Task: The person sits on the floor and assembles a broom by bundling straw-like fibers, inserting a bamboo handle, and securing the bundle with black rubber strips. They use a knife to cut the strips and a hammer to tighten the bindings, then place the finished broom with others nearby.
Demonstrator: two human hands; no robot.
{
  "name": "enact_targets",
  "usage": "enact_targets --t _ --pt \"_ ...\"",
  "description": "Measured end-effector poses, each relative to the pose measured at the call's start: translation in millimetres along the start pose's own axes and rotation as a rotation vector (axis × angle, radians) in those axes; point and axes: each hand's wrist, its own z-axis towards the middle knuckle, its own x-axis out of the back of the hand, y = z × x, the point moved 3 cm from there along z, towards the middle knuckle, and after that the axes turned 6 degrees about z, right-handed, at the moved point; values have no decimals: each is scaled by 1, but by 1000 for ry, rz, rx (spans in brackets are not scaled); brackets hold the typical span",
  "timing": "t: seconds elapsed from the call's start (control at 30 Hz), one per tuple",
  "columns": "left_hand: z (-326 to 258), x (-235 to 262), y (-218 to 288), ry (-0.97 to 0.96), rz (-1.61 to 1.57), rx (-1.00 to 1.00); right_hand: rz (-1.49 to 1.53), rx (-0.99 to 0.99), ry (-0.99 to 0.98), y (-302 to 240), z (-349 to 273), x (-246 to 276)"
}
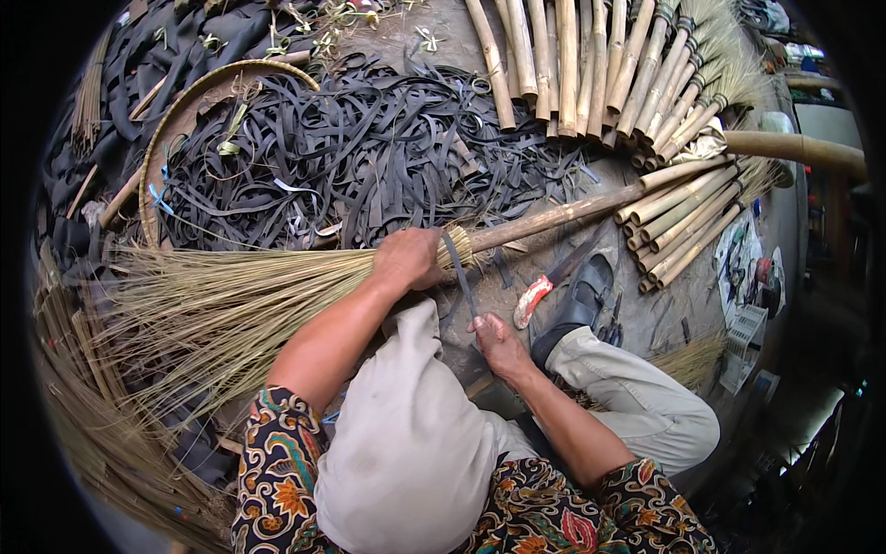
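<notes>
A broom lies across in front of me, its straw bristles [231,295] fanning left and its wooden handle [563,214] running right. My left hand [408,258] is wrapped round the bound top of the bristles, just left of where the handle enters. A dark rubber strip [461,272] passes over that bristle top and down to my right hand [498,343]. The fingers of my right hand are closed on the strip's lower end, which looks pulled straight. The underside of the binding is hidden.
A big heap of black rubber strips [351,157] fills a round woven tray [152,171] beyond the broom. Bamboo-handled brooms [591,65] are piled at the far right. A red-and-white-handled knife [532,300] lies beside my right shoe [581,295]. Loose straw stalks [120,434] lie at the left.
</notes>
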Motion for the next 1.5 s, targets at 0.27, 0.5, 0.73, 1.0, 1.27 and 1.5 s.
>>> enact_targets --t 0.27,0.5,0.73,1.0,1.27,1.5 --pt "-50 50 16 -272 -360 -175 -377 124 17 -18 66 6" --pt "-59 46 17 -824 -755 -263 -656 884 -82 -109 81 23" --pt "-26 10 9 -137 -240 -76 -1095 317 111 -130 58 31" --pt "-18 -8 23 -71 -36 65 -1170 599 354 -170 95 2" --pt "-11 -15 15 -7 -83 74 -54 155 45 -132 90 10" --pt "0 -28 9 16 -87 9 63 16 137 -83 61 -2"
